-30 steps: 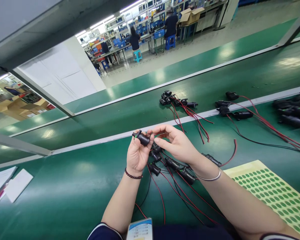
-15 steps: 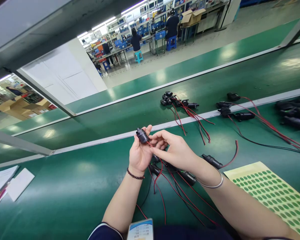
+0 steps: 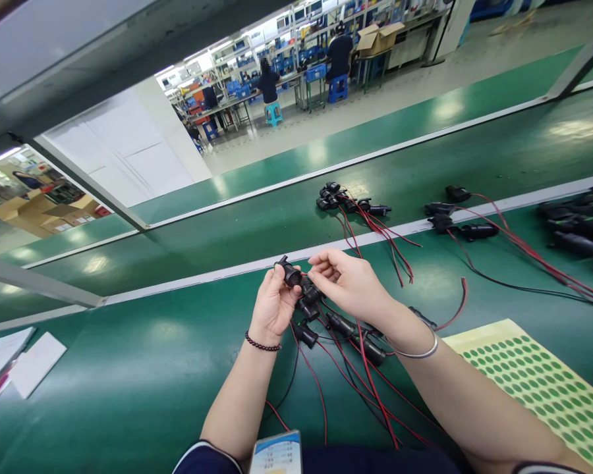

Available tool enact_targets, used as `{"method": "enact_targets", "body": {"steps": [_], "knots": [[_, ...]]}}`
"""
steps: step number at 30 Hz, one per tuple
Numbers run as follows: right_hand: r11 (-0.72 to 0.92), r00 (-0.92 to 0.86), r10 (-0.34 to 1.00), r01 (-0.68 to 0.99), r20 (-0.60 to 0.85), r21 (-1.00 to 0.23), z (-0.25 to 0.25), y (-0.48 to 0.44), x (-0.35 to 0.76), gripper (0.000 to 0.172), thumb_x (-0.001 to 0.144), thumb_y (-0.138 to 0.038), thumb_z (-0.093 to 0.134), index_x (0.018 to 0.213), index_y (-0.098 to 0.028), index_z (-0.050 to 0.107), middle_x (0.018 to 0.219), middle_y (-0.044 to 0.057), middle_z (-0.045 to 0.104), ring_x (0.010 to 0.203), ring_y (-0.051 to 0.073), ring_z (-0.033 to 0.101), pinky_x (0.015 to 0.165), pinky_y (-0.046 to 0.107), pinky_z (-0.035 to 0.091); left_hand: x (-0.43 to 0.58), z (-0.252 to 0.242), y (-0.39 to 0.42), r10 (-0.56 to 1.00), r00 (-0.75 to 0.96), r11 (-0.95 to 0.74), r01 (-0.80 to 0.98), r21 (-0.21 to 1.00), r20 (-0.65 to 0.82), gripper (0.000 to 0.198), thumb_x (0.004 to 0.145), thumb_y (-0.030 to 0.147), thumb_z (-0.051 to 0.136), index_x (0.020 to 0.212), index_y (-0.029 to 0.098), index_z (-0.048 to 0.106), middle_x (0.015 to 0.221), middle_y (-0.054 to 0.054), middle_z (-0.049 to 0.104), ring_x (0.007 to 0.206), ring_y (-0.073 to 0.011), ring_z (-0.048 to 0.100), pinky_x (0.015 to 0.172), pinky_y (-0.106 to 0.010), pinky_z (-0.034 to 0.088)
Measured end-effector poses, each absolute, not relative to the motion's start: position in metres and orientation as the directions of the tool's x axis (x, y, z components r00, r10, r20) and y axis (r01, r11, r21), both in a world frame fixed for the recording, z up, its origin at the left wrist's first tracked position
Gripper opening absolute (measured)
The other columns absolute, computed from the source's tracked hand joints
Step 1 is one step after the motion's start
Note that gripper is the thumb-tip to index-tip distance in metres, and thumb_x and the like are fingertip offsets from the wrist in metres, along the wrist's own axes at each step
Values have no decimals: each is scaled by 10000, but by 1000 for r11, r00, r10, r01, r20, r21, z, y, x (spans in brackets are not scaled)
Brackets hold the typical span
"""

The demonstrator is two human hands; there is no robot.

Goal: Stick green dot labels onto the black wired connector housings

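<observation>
Nearest: ID badge (image 3: pixel 277 453) over dark clothing, at near edge of green bench (image 3: pixel 153 368). Red + black leads trail toward that edge.

R, toward near R corner: pale sheet (image 3: pixel 534 375) w/ rows of green dots, lying flat, partly behind R forearm. Toward L end of bench: papers (image 3: pixel 2 355), white pad (image 3: pixel 38 365), pens alongside.

Mid-bench: loose cluster of black pcs (image 3: pixel 340 324), cylindrical, leads attached, lying under + just beside the hands. One more pc (image 3: pixel 422 318), mostly hidden behind R forearm, short lead curling out R.

L hand (image 3: pixel 274 306), dark bead bracelet at wrist: thumb + fingers closed round black part (image 3: pixel 290 274), held up off bench, short of far edge; slotted round end tilted to camera, spout upper L. R hand (image 3: pixel 353 283), metal bangle: thumb + fingertips pinching red lead (image 3: pixel 304 274) just R of that part; other fingers curled. Hands apart, part + lead btwn.

Far edge of bench, R: few black pcs (image 3: pixel 479 231) at pale trim (image 3: pixel 227 273), long leads running R; bigger dark heap (image 3: pixel 580 227) toward far R corner, blurred.

Past trim, on green strip (image 3: pixel 202 243): small bunch of pcs (image 3: pixel 330 196), red leads fanning back over trim.

Far bkgd: two co-workers seated on blue stools (image 3: pixel 338 87), open carton (image 3: pixel 378 41), cluttered shelving; more cartons (image 3: pixel 22 214) far L.
</observation>
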State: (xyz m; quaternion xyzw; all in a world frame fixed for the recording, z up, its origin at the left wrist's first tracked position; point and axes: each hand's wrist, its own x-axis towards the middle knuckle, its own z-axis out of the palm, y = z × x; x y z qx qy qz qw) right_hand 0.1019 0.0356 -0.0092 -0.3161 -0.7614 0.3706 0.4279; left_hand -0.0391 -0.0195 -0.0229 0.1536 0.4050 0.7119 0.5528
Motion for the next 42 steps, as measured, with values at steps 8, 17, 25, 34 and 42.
{"method": "enact_targets", "body": {"steps": [8,17,25,34,42], "knots": [[632,-534,717,225,448,-742,-13,39,101,58,823,-221,579,867,-199,610,819,49,718,710,181,682,642,308,560,-36,-16,-37,795,-529,-347,6,938,297,462,613,199,868,946,214,548,976,-16,669,923,-136,662,833,-254,522],[879,-352,458,38,816,-476,3,23,109,86,883,-187,570,911,-228,640,919,75,662,861,196,648,761,350,564,-38,-13,-45,762,-487,-339,260,904,426,356,639,185,828,926,209,617,943,-30,676,923,-181,664,843,-299,518],[955,-415,290,75,862,-286,6,19,109,140,880,-163,580,959,-242,664,937,79,660,853,202,633,740,356,558,-35,-8,-52,768,-423,-347,357,867,481,293,683,168,755,950,227,649,925,-22,694,858,-174,658,798,-302,514],[985,-566,163,144,808,-98,24,15,117,137,895,-170,558,885,-237,678,852,60,698,801,197,617,734,370,507,-39,-1,-63,809,-325,-312,468,827,490,291,662,132,755,917,258,693,897,-21,719,800,-195,639,766,-322,494],[971,-520,205,212,829,-106,39,-13,142,196,899,-230,585,1083,-225,651,959,85,710,900,213,647,785,375,543,-50,22,-84,926,-188,-318,76,945,327,449,661,304,813,1066,240,629,927,-46,704,828,-192,673,689,-274,532]]}}
